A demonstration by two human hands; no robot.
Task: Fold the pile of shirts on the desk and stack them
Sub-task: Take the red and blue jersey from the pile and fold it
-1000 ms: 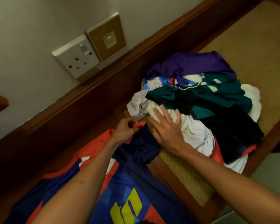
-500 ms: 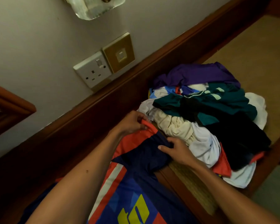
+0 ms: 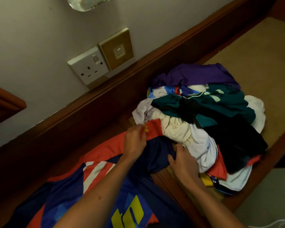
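Pinching the red collar edge, the left hand [image 3: 135,142] has its grip on the navy-and-red shirt [image 3: 95,183], while the right hand [image 3: 183,159] curls into navy cloth just beside it. That shirt runs back toward the person, along the worktop [image 3: 260,51]. Crowding the collar from the right (touching it, really) sits the unfolded pile [image 3: 202,122]. Wall socket [image 3: 89,65] behind.

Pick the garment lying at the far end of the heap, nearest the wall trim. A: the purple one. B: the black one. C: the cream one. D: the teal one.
A: the purple shirt lies at the far end of the pile, closest to the wooden trim, with the teal shirt nearer the person.
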